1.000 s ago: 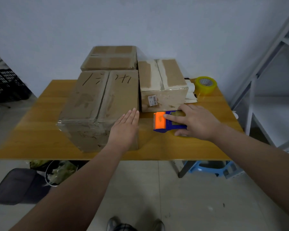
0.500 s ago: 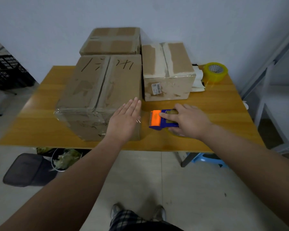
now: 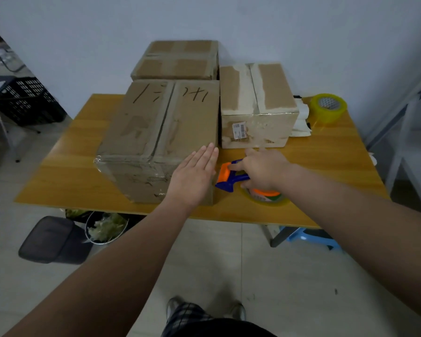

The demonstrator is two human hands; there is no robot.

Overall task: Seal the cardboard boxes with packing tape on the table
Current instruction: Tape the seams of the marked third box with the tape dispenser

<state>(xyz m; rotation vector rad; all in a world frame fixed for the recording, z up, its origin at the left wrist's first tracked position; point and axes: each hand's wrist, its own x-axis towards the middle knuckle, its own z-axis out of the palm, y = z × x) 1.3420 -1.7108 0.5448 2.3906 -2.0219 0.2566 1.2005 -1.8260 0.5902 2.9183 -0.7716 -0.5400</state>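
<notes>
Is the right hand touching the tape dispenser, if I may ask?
Touching. The head view shows the right hand gripping the tape dispenser, forefinger on its orange end.

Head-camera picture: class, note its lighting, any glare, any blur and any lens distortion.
Head view: dim, even light, soft shadows; faint glare on shiny tape at the near-left corner of the large cardboard box; wide-angle distortion slants the shelf frame at right; the right hand gripping the tape dispenser looks slightly smeared.
</notes>
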